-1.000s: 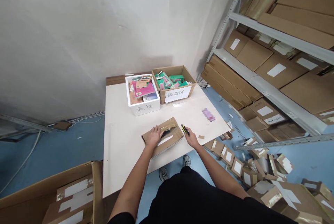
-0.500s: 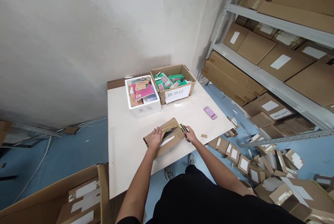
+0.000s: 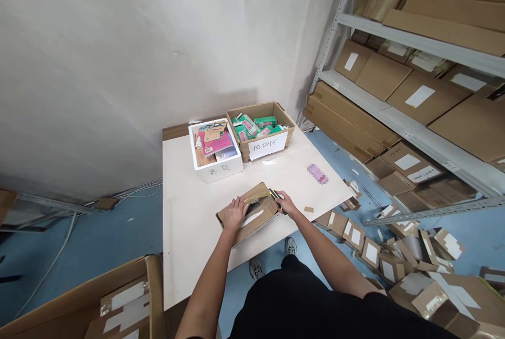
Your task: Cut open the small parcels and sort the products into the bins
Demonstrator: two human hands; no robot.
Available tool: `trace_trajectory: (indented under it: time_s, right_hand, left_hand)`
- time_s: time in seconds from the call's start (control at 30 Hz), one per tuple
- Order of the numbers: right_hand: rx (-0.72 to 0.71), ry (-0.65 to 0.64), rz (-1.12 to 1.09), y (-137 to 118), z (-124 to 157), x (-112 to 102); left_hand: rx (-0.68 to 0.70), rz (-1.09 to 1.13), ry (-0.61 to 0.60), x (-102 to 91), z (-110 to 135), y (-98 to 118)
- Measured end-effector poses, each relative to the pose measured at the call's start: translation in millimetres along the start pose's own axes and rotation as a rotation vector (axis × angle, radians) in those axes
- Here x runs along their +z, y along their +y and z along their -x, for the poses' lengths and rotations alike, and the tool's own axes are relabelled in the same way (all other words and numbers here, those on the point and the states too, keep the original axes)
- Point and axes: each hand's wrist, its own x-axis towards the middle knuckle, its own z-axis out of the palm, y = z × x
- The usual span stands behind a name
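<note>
In the head view, a flat cardboard parcel (image 3: 248,211) banded with brown tape is seen lying on the white counter (image 3: 189,265), near its front edge and slightly askew. The left hand (image 3: 235,211) is laid flat on the left half of the parcel, fingers spread and pressed on the cardboard, nothing being gripped. The right hand (image 3: 286,203) is closed around a yellow-and-black utility knife (image 3: 275,196), whose tip is brought to the right end of the parcel; whether the blade is touching the tape cannot be told at this size, though it appears to be at the edge.

At the back of the counter, against the wall, two containers are set side by side and touching: a white foam box (image 3: 216,170) filled with pink and brown packets, and to its right an open cardboard box (image 3: 290,131) of green packets, each bearing a handwritten label. A small pink item (image 3: 317,174), blurred, is seen well apart to the right, and a cardboard scrap (image 3: 308,209) lies near the right hand.

A metal shelving rack (image 3: 414,131) loaded with cartons is seen on the right, with small taped boxes (image 3: 371,252) strewn on the blue floor below it. A large carton (image 3: 79,302) stands at the lower left.
</note>
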Motion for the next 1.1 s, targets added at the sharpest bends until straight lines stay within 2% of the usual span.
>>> trace_trajectory:
  time_s: [0.23, 0.37, 0.63, 0.97, 1.1]
  right_hand:
    - [0.083, -0.157, 0.105, -12.9, 6.1, -24.4]
    - [0.130, -0.180, 0.171, -15.6, 14.7, -30.3]
    - [0.112, -0.217, 0.166, 0.0, 35.6, -28.8]
    - [0.137, -0.339, 0.080, 11.5, 60.2, -40.3]
    - [0.157, -0.382, 0.120, 22.3, 73.4, -50.2]
  left_hand:
    - [-0.013, 0.013, -0.006, -1.6, 2.2, 2.5]
    - [-0.018, 0.017, 0.010, 0.8, 4.7, 4.2]
    - [0.007, 0.037, 0.014, 0.7, 2.6, 1.2]
    - [0.061, 0.075, -0.010, -1.6, 7.2, -1.1]
    - [0.097, 0.080, -0.040, -5.2, 9.7, -4.3]
